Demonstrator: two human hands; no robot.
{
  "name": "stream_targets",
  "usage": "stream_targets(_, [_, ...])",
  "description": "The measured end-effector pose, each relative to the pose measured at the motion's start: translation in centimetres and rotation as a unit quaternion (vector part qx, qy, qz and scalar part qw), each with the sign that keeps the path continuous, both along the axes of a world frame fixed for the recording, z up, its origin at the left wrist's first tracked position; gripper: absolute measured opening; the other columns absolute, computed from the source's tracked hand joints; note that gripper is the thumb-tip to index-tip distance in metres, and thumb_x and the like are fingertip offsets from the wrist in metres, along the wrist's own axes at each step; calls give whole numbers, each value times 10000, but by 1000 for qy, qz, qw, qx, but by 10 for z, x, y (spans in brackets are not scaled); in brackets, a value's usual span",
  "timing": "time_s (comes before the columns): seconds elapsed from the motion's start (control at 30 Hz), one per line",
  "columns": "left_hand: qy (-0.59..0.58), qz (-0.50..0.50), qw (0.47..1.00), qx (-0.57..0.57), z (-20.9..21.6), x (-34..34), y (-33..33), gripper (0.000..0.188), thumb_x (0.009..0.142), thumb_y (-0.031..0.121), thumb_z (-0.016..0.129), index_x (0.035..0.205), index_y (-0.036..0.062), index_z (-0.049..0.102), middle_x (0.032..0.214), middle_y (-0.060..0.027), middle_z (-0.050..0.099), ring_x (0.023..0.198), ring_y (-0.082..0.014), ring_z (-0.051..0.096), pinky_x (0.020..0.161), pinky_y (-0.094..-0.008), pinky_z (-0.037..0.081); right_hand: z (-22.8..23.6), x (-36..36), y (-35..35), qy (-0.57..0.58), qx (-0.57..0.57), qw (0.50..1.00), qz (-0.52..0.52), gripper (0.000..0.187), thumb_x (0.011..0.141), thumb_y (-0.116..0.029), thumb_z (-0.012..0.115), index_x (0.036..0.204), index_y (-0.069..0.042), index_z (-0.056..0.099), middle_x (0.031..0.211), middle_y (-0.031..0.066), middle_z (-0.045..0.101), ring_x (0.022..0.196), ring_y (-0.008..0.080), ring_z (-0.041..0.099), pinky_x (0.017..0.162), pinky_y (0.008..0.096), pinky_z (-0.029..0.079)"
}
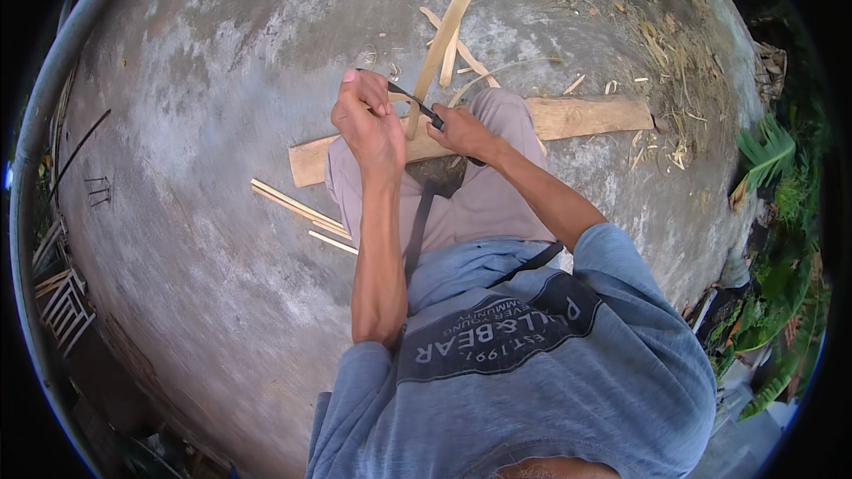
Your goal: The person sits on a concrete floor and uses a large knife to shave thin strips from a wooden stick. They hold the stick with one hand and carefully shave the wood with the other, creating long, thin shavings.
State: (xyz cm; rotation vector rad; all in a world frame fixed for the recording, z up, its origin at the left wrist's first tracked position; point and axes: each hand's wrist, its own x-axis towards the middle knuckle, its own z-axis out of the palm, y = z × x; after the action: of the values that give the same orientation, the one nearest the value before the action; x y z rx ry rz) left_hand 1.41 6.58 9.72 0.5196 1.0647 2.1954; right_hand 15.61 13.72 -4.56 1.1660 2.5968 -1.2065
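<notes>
My right hand [463, 131] is closed round the dark handle of a knife [406, 94]. Its narrow dark blade slants up and left to my left hand [371, 124]. That hand is closed, its fingers curled by the far end of the blade; what lies inside them is hidden. A pale thin strip shows beside those fingers. Between my hands, a long flat strip of wood [448, 31] runs away from me, its near end close to the blade. A wooden board [590, 117] lies crosswise at my knees, partly hidden by my legs.
More strips [475, 62] lie crossed beyond my hands. Several thin pale sticks [297, 206] rest on the concrete floor [204, 124] left of my knees. Shavings and dry debris [679, 62] are scattered at the far right. Green plants [785, 204] edge the right side.
</notes>
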Motion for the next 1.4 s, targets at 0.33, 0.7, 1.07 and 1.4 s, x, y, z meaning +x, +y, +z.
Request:
stream_targets(0.33, [-5, 4, 999, -33, 9, -17, -5, 531, 1075, 375, 465, 624, 106, 382, 612, -13, 332, 710, -170, 354, 720, -313, 322, -3, -14, -27, 17, -9, 999, -33, 359, 925, -291, 637, 1110, 15, 592, 938, 297, 686, 922, 473, 668, 806, 534, 537])
stream_targets(0.7, [290, -74, 898, -322, -91, -23, 9, 472, 1067, 406, 520, 823, 9, 595, 730, -38, 638, 724, -141, 594, 655, -320, 461, 14, -25, -12, -77, 13, 997, 10, 389, 877, -278, 679, 1109, 30, 629, 984, 275, 707, 1016, 418, 687, 881, 513, 556])
stream_targets(1.07, [292, 60, 898, -324, -81, 0, -12, 515, 1116, 340, 371, 793, -28, 532, 595, -142, 560, 569, -241, 548, 584, -402, 443, -26, -24, 2, -98, 20, 995, 16, 301, 850, -223, 694, 1039, 9, 660, 970, 258, 714, 975, 430, 691, 849, 501, 556])
stream_targets(1.4, [183, 91, 939, -278, -106, -10, -45, 523, 1125, 350, 351, 736, 16, 455, 646, -72, 502, 636, -172, 527, 660, -326, 465, -50, -33, -12, -179, -16, 983, 33, 317, 891, -231, 649, 1107, -1, 670, 1054, 248, 714, 1012, 399, 703, 894, 491, 560])
